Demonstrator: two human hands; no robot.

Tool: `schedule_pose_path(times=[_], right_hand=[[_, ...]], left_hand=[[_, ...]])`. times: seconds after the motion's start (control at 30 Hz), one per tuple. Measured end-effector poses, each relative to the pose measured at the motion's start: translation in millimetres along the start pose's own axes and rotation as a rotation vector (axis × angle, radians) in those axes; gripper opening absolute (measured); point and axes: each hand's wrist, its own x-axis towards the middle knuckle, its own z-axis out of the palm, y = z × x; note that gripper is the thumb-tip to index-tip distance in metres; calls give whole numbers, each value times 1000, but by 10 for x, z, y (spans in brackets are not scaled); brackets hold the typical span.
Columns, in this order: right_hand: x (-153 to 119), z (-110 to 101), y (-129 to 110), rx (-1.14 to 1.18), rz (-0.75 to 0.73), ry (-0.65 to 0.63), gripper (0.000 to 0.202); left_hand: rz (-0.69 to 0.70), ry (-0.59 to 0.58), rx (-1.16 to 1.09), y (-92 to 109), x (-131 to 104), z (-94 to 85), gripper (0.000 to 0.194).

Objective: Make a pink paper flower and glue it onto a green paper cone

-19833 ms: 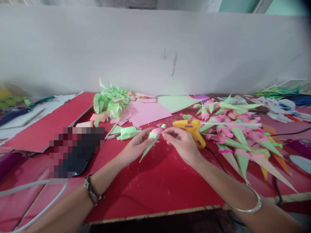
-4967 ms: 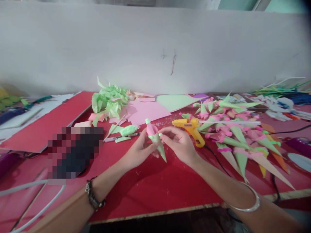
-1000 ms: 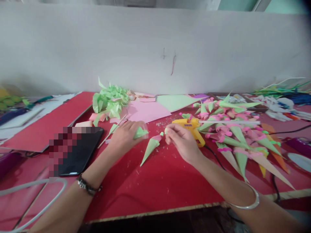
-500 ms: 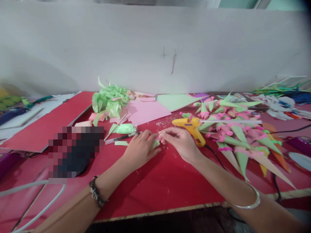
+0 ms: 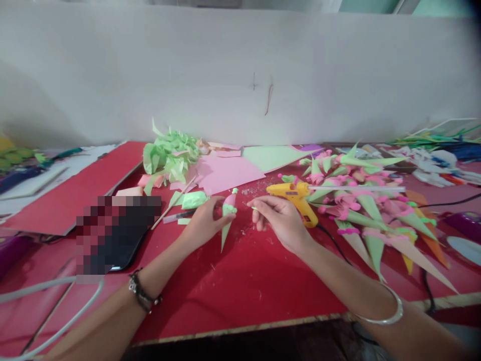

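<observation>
My left hand (image 5: 206,220) holds a small paper cone (image 5: 225,234) upright between thumb and fingers, its green tip pointing down. The cone has a pink top, with light green blobs round its rim and one at its peak. Across a short gap, my right hand (image 5: 280,220) has thumb and forefinger closed on a tiny light green bit (image 5: 254,208), which looks like modelling clay. Just behind my left hand lies a wrapped light green packet (image 5: 194,199). A pen (image 5: 176,216) is partly hidden by that hand.
On the right, a yellow glue gun (image 5: 295,193) lies beside a heap of paper cones (image 5: 370,203). Pink paper (image 5: 229,171) and crumpled green paper (image 5: 173,153) are at the back. A black, partly blurred-out object (image 5: 131,235) and a thin stick (image 5: 173,203) lie left.
My left hand has turned and moved slightly left, bringing the paper cone into view upright. My right hand has drawn apart from it, fingers still pinched.
</observation>
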Motion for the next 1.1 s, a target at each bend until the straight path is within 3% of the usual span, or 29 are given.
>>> schedule_pose_path(times=[0.17, 0.27, 0.77, 0.87, 0.97, 1.1], right_hand=[[2, 25, -10, 37, 19, 10, 17], [-4, 39, -9, 98, 35, -20, 16], [-13, 14, -19, 76, 58, -55, 20], [-16, -4, -19, -2, 23, 7, 26], [-1, -21, -9, -82, -44, 112, 17], [22, -23, 27, -5, -8, 108, 12]], left_hand=[[-136, -115, -371, 1, 9, 15, 39], [-176, -120, -498, 12, -2, 19, 41], [-136, -147, -630, 67, -12, 6, 34], [-104, -161, -641, 53, -16, 6, 33], [-116, -159, -621, 51, -27, 7, 36], [-122, -158, -564, 69, -40, 5, 35]])
